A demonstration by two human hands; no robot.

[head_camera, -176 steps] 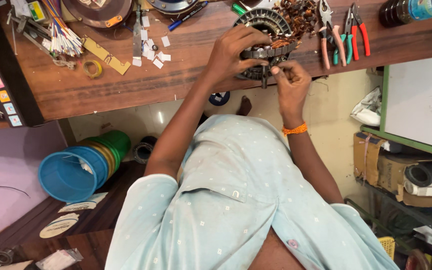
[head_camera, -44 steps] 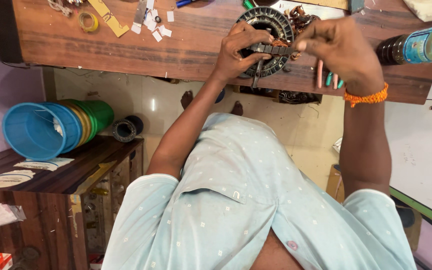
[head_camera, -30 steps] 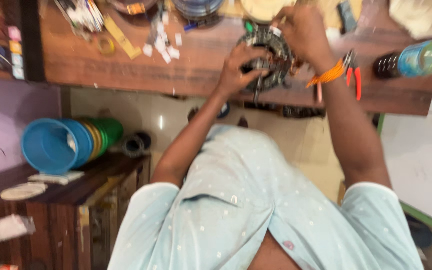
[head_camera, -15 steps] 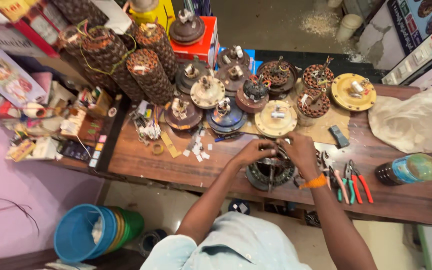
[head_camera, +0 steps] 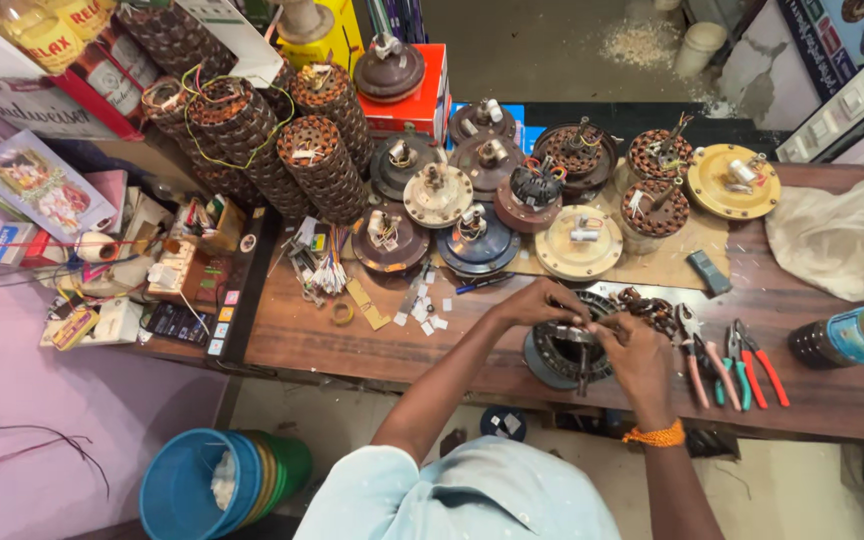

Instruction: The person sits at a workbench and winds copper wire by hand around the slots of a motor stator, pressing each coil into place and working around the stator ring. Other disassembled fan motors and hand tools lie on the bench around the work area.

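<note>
A round dark fan stator (head_camera: pixel 557 355) with copper windings lies at the front edge of the wooden workbench (head_camera: pixel 352 345). My left hand (head_camera: pixel 540 300) rests on its top rim, fingers pinched over the winding. My right hand (head_camera: pixel 640 355), with an orange thread band on the wrist, meets it from the right and pinches a small piece at the same spot. What sits between the fingertips is too small to tell.
Several pliers and cutters (head_camera: pixel 732 362) lie right of the stator, then a green bottle (head_camera: pixel 852 338) on its side. Several fan motors (head_camera: pixel 512 195) and stacked stators (head_camera: pixel 272 140) fill the bench's far half. Blue tubs (head_camera: pixel 207 485) stand on the floor, lower left.
The view has swung from looking steeply down at my shirt to looking out over the whole bench. Both hands stay together on the stator.
</note>
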